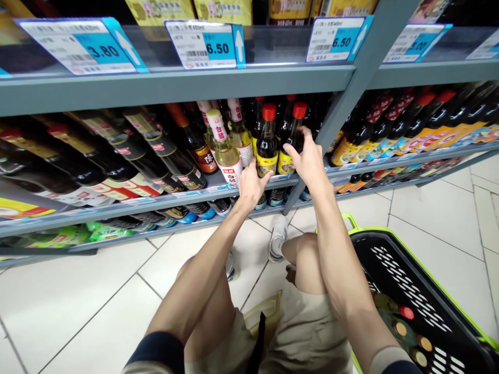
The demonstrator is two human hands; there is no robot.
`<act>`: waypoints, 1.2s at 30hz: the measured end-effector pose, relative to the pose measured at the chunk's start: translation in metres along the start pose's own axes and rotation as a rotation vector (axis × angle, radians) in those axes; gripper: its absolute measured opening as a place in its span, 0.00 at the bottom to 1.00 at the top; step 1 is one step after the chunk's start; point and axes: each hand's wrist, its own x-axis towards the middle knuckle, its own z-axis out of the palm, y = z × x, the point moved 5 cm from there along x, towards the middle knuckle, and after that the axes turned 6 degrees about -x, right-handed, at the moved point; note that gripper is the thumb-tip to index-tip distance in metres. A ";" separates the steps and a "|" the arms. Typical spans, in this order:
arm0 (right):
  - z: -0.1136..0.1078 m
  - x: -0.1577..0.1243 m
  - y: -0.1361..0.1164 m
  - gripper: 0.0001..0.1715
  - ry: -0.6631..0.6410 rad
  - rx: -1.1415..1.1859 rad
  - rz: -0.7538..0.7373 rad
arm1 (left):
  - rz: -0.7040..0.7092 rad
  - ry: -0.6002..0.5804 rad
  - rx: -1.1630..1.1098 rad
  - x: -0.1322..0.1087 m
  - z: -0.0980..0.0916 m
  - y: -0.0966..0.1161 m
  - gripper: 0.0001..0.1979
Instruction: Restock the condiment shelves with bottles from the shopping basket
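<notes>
Two bottles of dark vinegar with red caps and yellow labels stand side by side at the shelf's front. My left hand is at the base of the left vinegar bottle, its thumb and forefinger on either side of the label. Around the right vinegar bottle my right hand is closed, thumb on the front and fingers on the far side; a ring shows on one finger. Just left of my left hand is a clear bottle of white vinegar with a pale cap. Both dark bottles look upright on the shelf.
A black shopping basket with a green rim stands on the tiled floor at right, several bottles inside. Rows of dark bottles fill the shelf leftward, and more stand beyond the upright post. Price tags line the shelf above.
</notes>
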 end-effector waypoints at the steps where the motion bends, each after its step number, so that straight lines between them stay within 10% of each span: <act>1: 0.000 0.000 0.000 0.35 -0.006 -0.004 0.000 | 0.002 0.006 -0.006 0.000 0.000 0.000 0.33; 36: 0.020 -0.007 0.013 0.40 0.039 0.068 -0.071 | 0.066 0.028 0.007 -0.005 0.004 0.000 0.31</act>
